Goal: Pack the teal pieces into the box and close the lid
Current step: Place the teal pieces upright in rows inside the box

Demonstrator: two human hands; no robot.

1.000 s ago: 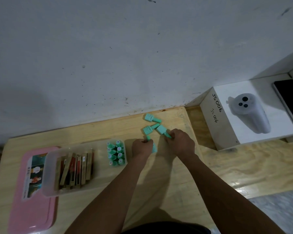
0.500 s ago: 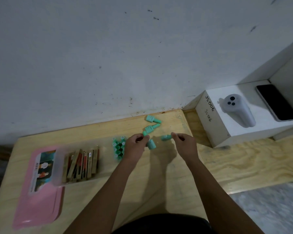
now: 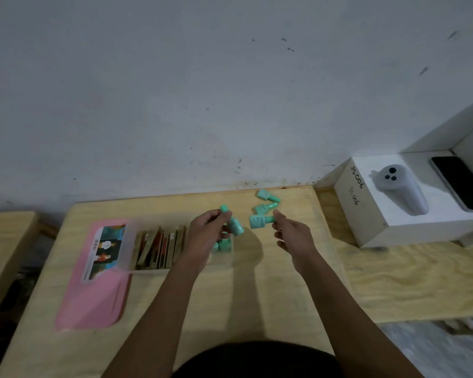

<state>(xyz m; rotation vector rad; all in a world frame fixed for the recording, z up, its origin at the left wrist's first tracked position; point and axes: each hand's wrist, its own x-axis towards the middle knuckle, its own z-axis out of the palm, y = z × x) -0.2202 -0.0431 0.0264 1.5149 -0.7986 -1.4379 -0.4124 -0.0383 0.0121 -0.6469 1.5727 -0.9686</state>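
Right now my left hand (image 3: 210,233) is lifted above the right end of the clear box (image 3: 130,246). Its thumb and fingers are curled round a tilted teal piece (image 3: 234,223), with the narrow cap up by my fingertips and the wider body slanting down to the right. My right hand (image 3: 290,233) is raised just beside it, and the two hands are apart. The thumb and forefinger pinch the narrow end of a level teal piece (image 3: 258,221), whose broad end points left toward my other hand; the remaining fingers are loosely bent.

The box lies lengthwise on the wooden table (image 3: 243,296), about midway between its left and right edges. A row of brown pieces (image 3: 160,248) stands on edge inside it. At its right end, partly hidden by my left hand, sit the packed teal pieces (image 3: 224,245). The pink lid (image 3: 93,296) lies flat toward the table's left edge, its far part under the box's left end.

A loose teal piece (image 3: 268,195) lies by the far edge near the far right corner, and a second loose teal piece (image 3: 266,207) lies just in front of it.

Beyond the right edge stands a white carton (image 3: 366,222) carrying a grey controller (image 3: 402,189) and a dark phone (image 3: 459,184).
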